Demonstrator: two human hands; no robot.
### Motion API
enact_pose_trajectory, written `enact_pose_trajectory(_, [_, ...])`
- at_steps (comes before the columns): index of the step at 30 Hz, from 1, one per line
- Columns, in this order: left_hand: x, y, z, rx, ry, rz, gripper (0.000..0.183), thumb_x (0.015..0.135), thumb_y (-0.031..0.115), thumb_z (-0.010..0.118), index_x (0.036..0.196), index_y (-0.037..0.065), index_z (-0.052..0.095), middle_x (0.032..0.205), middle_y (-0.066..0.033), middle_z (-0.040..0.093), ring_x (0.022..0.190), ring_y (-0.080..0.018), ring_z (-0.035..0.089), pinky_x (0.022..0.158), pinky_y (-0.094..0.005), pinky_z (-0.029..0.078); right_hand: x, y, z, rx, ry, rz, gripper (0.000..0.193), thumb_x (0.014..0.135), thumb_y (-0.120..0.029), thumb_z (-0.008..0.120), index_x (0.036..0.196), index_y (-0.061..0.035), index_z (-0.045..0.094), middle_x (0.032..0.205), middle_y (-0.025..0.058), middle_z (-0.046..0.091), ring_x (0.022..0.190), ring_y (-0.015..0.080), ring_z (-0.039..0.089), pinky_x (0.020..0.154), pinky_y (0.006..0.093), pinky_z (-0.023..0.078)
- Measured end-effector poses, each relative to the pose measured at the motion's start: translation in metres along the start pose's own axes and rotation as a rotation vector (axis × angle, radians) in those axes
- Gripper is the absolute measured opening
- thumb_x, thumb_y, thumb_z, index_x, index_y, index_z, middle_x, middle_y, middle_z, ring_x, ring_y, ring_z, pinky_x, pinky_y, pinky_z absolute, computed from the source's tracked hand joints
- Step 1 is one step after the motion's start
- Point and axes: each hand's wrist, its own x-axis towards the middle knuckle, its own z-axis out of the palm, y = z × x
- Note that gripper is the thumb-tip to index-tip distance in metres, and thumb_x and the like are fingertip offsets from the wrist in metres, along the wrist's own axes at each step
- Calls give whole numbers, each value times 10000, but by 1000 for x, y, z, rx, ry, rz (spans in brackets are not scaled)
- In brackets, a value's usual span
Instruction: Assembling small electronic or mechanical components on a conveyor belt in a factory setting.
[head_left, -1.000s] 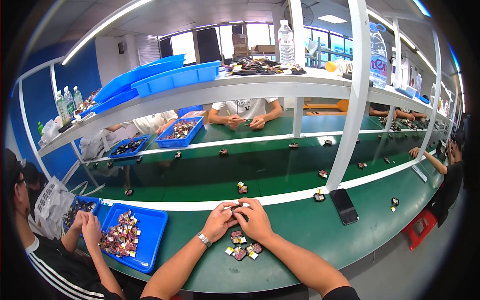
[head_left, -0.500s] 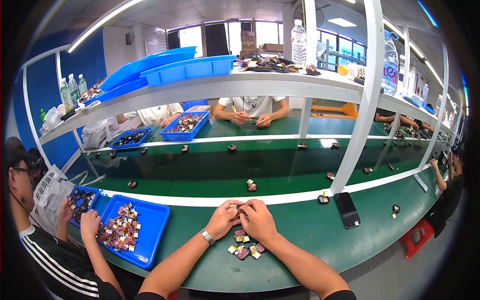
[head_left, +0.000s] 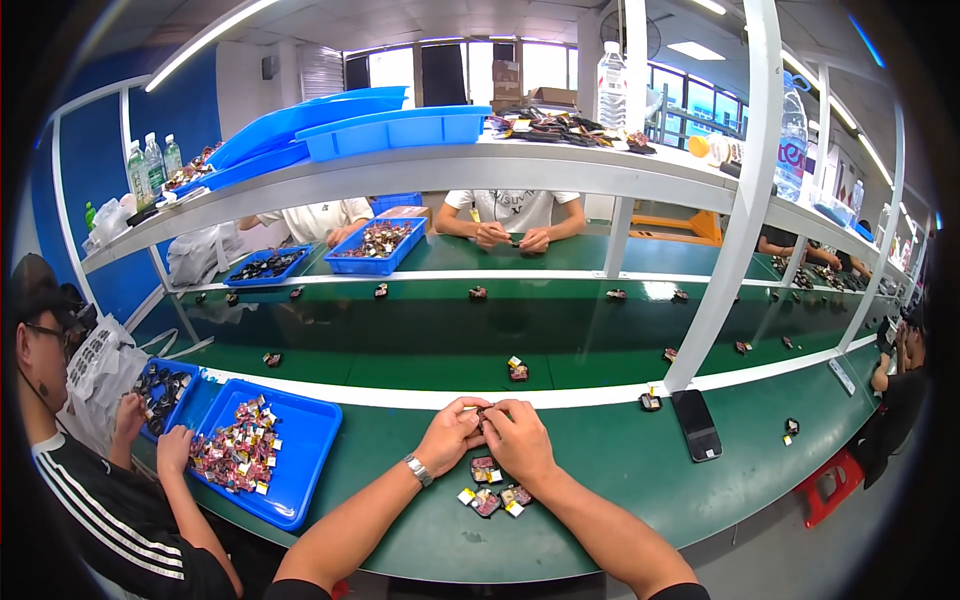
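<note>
Both my hands meet over the green bench, fingers pinched round one small dark electronic part (head_left: 481,418), mostly hidden by the fingers. My left hand (head_left: 449,439), with a metal watch on its wrist, grips it from the left. From the right, my right hand (head_left: 518,441) closes on the same part. Just below them lies a loose cluster of small reddish-black electronic modules (head_left: 486,470) with white and yellow tags.
To the left stands a blue tray (head_left: 318,440) heaped with similar modules, beside a co-worker's hands (head_left: 174,452). A black phone (head_left: 696,424) lies right of my hands, near a shelf post (head_left: 722,260). Beyond the white rail, single modules (head_left: 517,370) sit on a green strip.
The view has shifted slightly, so the surroundings sit a little further right. My hands keep the same closed grip on the small part, and the modules below them stay put.
</note>
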Motion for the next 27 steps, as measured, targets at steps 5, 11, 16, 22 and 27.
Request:
enact_pose_trajectory(5, [2,-2,1,9,25,-10,219,985,65,476,1203,41,480,1108,-85,622,1064,-169,603,948,-357,513,1,-1,-2,8,8,28,167,735,-48,696,897,-54,659,902,63,608,850,264,596,710,371,526])
enact_pose_trajectory(11, [1,-7,4,156,138,94,192,983,76,506,1170,33,510,1118,-94,644,1003,-150,627,843,-300,551,8,0,-8,206,-17,108,169,760,-12,690,922,-29,642,909,99,607,817,247,623,686,337,535])
enact_pose_trajectory(16, [3,-8,6,224,171,72,167,979,61,503,1143,32,521,1101,-90,642,977,-144,634,820,-298,551,3,19,-2,444,-52,307,204,810,-6,660,1013,8,656,956,149,663,785,224,693,691,302,561])
enact_pose_trajectory(22, [2,-10,5,306,144,144,170,976,43,501,1143,17,522,1086,-83,638,979,-132,625,811,-283,545,5,11,-2,494,-28,410,154,793,-9,668,945,17,673,884,124,671,743,198,689,681,298,563])
enact_pose_trajectory(27, [3,-13,3,298,90,215,188,965,12,504,1153,5,514,1101,-86,629,1000,-142,619,828,-284,542,6,11,-5,529,-14,385,161,786,6,673,946,21,666,887,117,672,742,176,686,672,280,560])
